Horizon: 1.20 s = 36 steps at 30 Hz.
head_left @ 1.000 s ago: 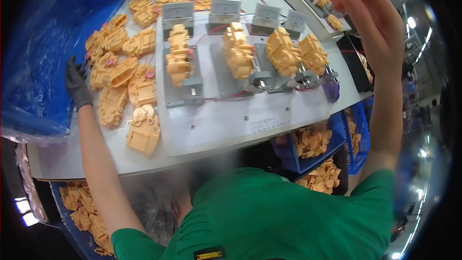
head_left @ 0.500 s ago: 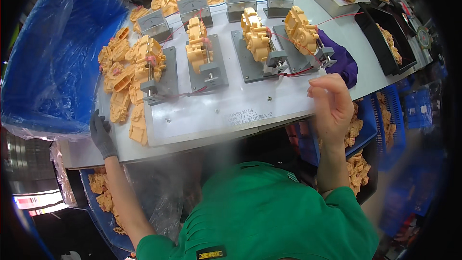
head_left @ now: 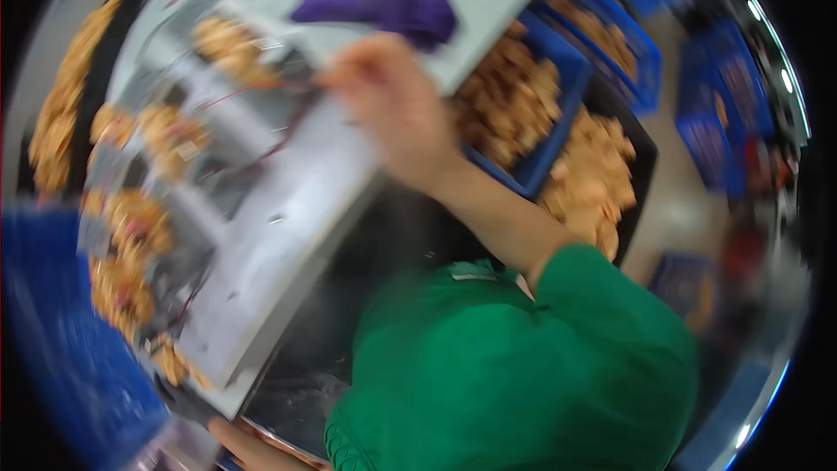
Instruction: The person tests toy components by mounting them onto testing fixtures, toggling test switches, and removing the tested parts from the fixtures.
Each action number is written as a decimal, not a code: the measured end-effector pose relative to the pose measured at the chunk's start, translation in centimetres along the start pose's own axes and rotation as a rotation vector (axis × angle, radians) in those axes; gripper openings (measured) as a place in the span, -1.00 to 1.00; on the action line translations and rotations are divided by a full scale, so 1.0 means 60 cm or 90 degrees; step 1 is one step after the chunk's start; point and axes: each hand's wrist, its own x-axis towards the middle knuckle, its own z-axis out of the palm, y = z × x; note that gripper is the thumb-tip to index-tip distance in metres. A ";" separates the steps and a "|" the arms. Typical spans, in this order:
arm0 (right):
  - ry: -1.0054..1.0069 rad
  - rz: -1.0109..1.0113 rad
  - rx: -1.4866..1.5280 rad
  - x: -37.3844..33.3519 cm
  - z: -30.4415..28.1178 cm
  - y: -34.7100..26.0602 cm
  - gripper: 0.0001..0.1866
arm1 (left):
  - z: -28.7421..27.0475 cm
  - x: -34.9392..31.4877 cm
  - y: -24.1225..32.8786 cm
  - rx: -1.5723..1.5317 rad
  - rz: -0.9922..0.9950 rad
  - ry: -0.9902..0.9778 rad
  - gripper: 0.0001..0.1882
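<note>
My right hand [head_left: 397,109] is bare and blurred by motion. It is over the table's near edge, beside a grey test stand bearing a yellow-orange plastic gear housing [head_left: 231,48]. Its fingers are bent toward the thumb; whether anything is between them is too smeared to tell. At the lower left my left hand [head_left: 185,401], in a dark grey glove, rests near the table corner with its fingers loosely stretched. Loose yellow-orange plastic parts [head_left: 174,362] lie close to it. More housings [head_left: 139,218] sit on stands along the white board [head_left: 288,183], with red wires running between them.
A purple cloth [head_left: 384,13] lies on the table beyond my right hand. Blue crates [head_left: 567,78] and a black bin [head_left: 645,157] with yellow-orange parts stand to the right below the table. A blue lined container [head_left: 44,323] is at the left; a black tray [head_left: 131,17] stands farther back.
The view has swung to the right, so the table now slants and the crates show more fully. My right hand still hovers near the rightmost stand; my left stays by the table's left end.
</note>
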 end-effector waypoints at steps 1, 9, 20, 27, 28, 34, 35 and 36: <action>0.000 -0.005 0.038 0.005 0.003 0.005 -0.87 | 0.000 0.010 0.007 -0.145 -0.074 -0.010 -0.55; 0.008 0.031 -0.060 0.003 0.001 -0.022 -0.77 | 0.009 0.016 0.014 -0.354 -0.060 0.035 -0.72; 0.081 -0.083 -0.053 0.007 0.022 0.009 -0.75 | 0.006 0.015 0.026 -0.247 -0.085 0.042 -0.73; 0.067 -0.075 -0.069 0.009 0.020 0.000 -0.74 | 0.005 0.028 -0.001 -0.181 -0.045 0.026 -0.64; 0.036 -0.020 -0.086 0.008 0.017 -0.004 -0.74 | 0.006 0.027 0.000 -0.156 -0.037 0.019 -0.62; -0.035 0.047 -0.049 -0.003 0.000 -0.012 -0.77 | 0.006 0.001 0.004 -0.216 -0.071 0.006 -0.60; -0.028 0.068 0.003 0.001 0.004 -0.010 -0.80 | 0.005 -0.002 0.003 -0.245 -0.078 -0.005 -0.62; -0.003 0.055 -0.024 0.006 0.008 -0.008 -0.81 | 0.006 -0.007 0.003 -0.261 -0.058 -0.021 -0.64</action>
